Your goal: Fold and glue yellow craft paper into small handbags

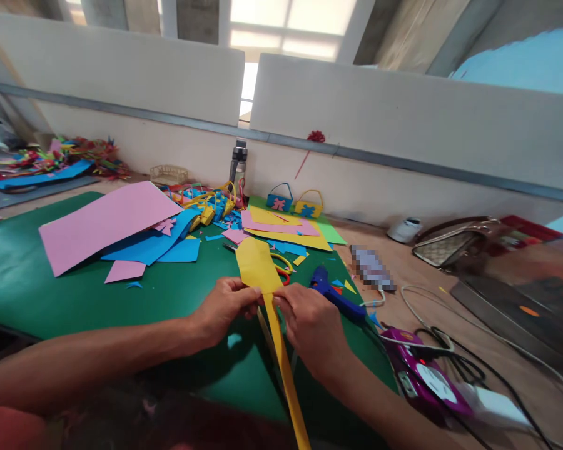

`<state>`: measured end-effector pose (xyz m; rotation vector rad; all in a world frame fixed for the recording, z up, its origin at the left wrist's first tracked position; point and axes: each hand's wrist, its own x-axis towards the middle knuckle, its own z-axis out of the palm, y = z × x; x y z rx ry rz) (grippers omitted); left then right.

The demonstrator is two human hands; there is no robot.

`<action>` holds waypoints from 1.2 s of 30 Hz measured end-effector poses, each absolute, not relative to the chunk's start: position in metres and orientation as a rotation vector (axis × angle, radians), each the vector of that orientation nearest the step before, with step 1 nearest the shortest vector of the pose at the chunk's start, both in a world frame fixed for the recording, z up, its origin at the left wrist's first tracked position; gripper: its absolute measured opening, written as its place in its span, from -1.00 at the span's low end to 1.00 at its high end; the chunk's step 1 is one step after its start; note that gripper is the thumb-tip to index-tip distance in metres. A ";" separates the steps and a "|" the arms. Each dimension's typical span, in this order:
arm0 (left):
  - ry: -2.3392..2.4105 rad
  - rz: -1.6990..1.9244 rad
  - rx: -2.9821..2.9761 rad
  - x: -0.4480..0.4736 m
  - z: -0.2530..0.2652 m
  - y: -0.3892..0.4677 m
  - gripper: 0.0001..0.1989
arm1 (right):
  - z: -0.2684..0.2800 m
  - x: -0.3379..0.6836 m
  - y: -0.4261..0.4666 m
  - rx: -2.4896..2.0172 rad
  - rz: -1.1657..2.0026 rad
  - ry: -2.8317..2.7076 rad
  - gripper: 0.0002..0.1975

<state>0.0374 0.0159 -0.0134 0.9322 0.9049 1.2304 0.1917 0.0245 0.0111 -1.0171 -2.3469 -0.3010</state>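
Note:
A piece of yellow paper [256,259], broad at its far end and running into a long narrow strip towards me, is held between both hands. My left hand [228,306] pinches its left edge where the broad part narrows. On the opposite edge, my right hand [312,322] has its fingers closed on the same piece. Scissors [284,265] with yellow and red handles lie just beyond, partly covered by the yellow paper. To the right of my right hand rests a blue glue gun [335,294].
Pink sheets [107,222] and blue sheets [173,240] lie on the green mat [37,275]. Small paper bags [279,199] stand at the back near a bottle [238,165]. A purple power strip [422,369], cables and a phone [371,267] occupy the right side.

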 end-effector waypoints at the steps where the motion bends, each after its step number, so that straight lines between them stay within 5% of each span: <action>1: 0.901 1.233 0.940 0.037 -0.014 0.016 -0.83 | 0.010 0.191 0.025 -0.995 -0.381 -2.334 -0.78; 24: 1.059 1.185 1.158 0.040 -0.005 0.008 -0.83 | 0.014 0.184 0.014 -0.692 -0.952 -2.565 -0.76; 36: 0.926 1.261 0.965 0.036 -0.002 0.013 -0.82 | 0.023 0.192 0.020 -0.800 -0.913 -2.345 -0.75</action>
